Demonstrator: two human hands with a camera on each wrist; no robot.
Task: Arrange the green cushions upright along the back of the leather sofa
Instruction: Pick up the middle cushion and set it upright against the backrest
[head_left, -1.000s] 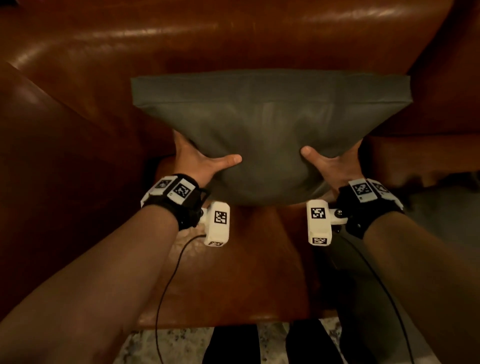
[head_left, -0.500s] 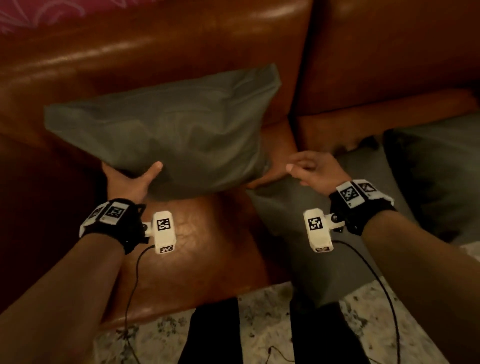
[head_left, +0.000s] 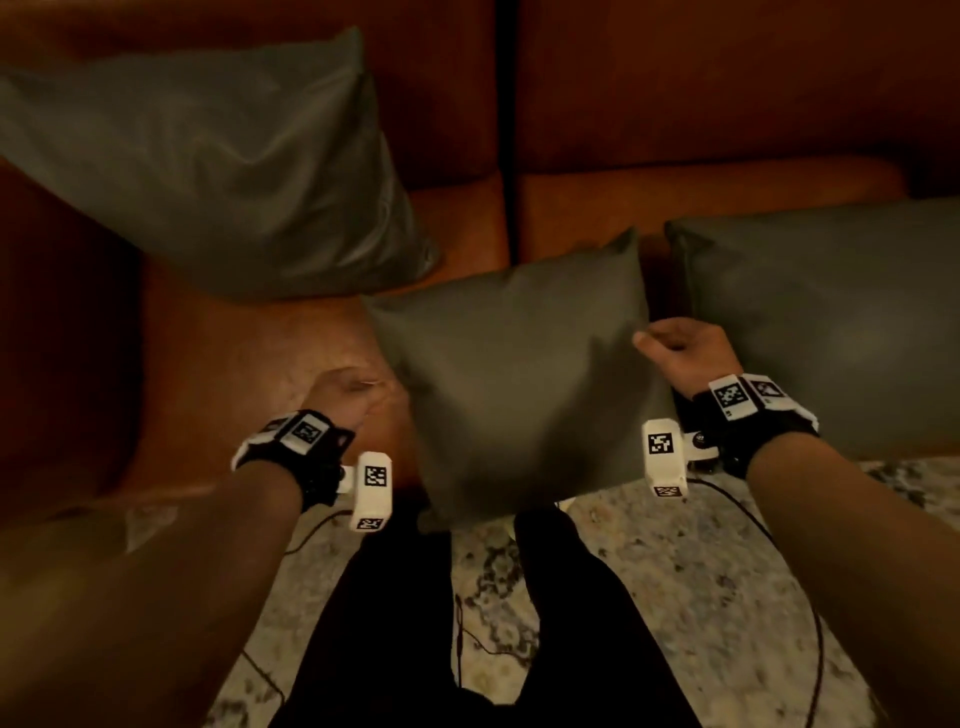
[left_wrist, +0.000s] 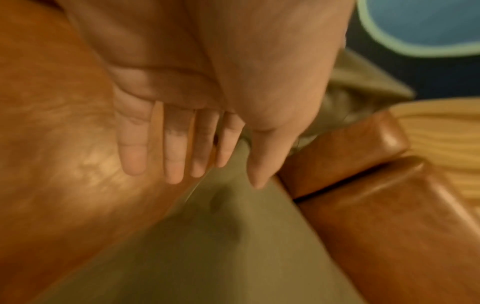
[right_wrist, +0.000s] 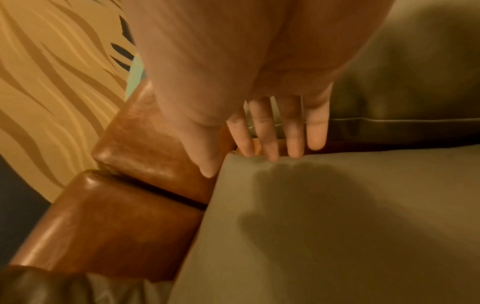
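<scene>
Three green cushions are on the brown leather sofa (head_left: 701, 98). One cushion (head_left: 208, 171) leans upright against the backrest at the left, with no hand on it. A second cushion (head_left: 519, 384) lies flat on the seat and overhangs its front edge. My left hand (head_left: 358, 395) is at its left edge; in the left wrist view the left hand (left_wrist: 221, 170) has straight fingers beside the cushion (left_wrist: 221, 246) and its thumb over the fabric. My right hand (head_left: 675, 343) is at its far right corner, the right hand's (right_wrist: 246, 162) fingertips touching the edge of that cushion (right_wrist: 337, 226). A third cushion (head_left: 831, 322) lies flat at the right.
The sofa's dark armrest (head_left: 62, 338) rises at the left. Bare seat leather (head_left: 249, 374) lies between the upright cushion and my left hand. My dark trouser legs (head_left: 467, 623) stand on a speckled carpet (head_left: 701, 597) before the sofa, with thin cables trailing from both wrists.
Both hands have let go of the first cushion, which now leans against the backrest at the left. They have moved right to the edges of the flat middle cushion.
</scene>
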